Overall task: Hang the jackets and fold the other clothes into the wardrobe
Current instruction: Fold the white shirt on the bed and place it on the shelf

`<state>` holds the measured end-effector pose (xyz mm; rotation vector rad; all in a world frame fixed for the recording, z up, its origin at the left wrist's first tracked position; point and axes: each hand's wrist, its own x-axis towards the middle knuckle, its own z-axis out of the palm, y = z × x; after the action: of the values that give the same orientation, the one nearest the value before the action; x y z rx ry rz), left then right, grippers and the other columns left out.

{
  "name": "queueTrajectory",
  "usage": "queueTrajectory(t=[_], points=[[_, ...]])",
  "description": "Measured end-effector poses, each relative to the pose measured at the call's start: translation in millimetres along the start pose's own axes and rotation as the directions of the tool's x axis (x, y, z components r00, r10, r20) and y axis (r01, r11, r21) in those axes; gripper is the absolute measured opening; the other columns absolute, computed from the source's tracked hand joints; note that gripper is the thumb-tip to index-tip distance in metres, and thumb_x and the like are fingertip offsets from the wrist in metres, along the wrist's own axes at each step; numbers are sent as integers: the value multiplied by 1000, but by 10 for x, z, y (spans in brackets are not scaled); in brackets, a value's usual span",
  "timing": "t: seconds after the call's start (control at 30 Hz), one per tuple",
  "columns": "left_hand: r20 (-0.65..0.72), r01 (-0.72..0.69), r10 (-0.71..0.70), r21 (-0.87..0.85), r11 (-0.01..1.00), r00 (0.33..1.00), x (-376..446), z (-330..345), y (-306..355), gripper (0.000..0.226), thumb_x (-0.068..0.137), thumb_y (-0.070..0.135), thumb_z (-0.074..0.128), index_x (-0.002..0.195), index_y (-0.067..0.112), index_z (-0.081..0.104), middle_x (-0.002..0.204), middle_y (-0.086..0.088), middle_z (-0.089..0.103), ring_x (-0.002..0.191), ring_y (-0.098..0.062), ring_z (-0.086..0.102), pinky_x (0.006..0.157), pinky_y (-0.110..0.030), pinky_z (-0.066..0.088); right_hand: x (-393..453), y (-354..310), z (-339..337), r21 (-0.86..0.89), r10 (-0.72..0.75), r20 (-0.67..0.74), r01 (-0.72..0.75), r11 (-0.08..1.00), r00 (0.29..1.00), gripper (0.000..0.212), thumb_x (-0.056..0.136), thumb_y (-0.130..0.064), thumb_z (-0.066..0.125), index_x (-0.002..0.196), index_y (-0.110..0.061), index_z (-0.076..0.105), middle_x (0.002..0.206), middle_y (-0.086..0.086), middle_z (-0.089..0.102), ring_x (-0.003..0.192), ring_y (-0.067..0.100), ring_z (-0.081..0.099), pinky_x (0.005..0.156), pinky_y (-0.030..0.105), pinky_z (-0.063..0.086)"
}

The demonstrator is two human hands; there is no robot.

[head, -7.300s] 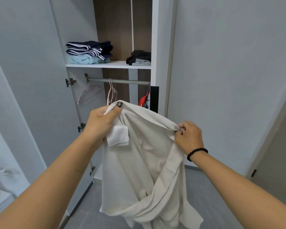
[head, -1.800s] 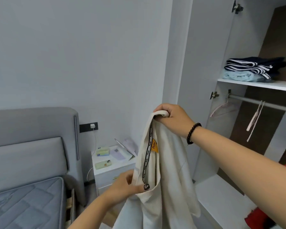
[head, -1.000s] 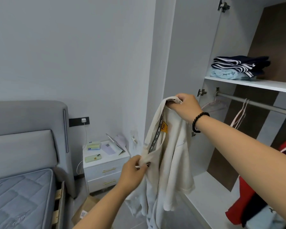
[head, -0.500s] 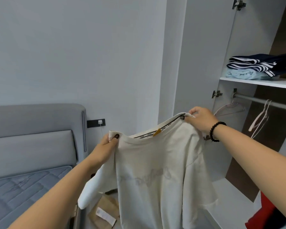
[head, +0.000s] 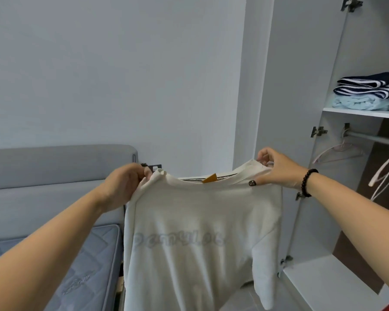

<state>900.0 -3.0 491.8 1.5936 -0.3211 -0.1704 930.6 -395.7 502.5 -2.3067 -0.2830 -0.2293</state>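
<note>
Since half a second ago the cream T-shirt [head: 195, 232] has been pulled wider and flatter, and both hands have lifted it slightly, so it now hides the floor and the cardboard seen below it before.

From the head camera, the left hand [head: 124, 187] has a closed grip pinching one shoulder of the shirt, and the right hand [head: 276, 169], with a dark bead bracelet [head: 308, 182] on its wrist, pinches the other shoulder between thumb and fingers. The shirt hangs spread in the air, in front of the bed and left of the open wardrobe, with faint raised lettering across the chest and an orange tag [head: 210, 178] at the neckband.

Behind it stands a plain pale grey wall [head: 121, 75]. At lower left is a bed with a padded grey headboard [head: 54, 167] and a quilted bare mattress [head: 81, 265]. On the right, the white wardrobe door [head: 301, 108] stands open; a white shelf [head: 362, 113] carries folded clothes [head: 368, 90], navy striped cloth over pale blue. Below it a metal rail [head: 373, 138] holds thin empty hangers [head: 339, 151].
</note>
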Motion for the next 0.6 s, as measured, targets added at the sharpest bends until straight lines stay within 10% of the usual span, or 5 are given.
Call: queueTrajectory(t=[0.27, 0.4, 0.6], points=[[-28, -115, 116, 40, 993, 993, 4, -313, -20, 12, 85, 6, 63, 92, 8, 73, 91, -8, 71, 81, -16, 65, 71, -24, 54, 78, -35, 31, 237, -89, -243, 148, 960, 966, 22, 69, -14, 83, 60, -28, 68, 60, -14, 64, 59, 0, 57, 60, 10, 46], [-27, -57, 56, -44, 997, 998, 4, -371, -55, 37, 70, 2, 74, 105, 9, 63, 97, -16, 73, 81, -24, 70, 67, -30, 58, 71, -76, 17, 292, -69, -266, 148, 945, 961, 22, 66, -8, 85, 58, -22, 70, 65, -7, 71, 64, 2, 66, 65, 11, 52], [65, 36, -68, 405, 914, 996, -4, -417, -20, 45, 55, 27, 93, 93, 11, 75, 95, -13, 74, 86, -18, 69, 76, -23, 54, 4, -112, -75, 204, -83, -279, 143, 968, 957, 21, 73, -15, 82, 83, -30, 72, 66, -10, 72, 68, -3, 66, 71, 5, 49]])
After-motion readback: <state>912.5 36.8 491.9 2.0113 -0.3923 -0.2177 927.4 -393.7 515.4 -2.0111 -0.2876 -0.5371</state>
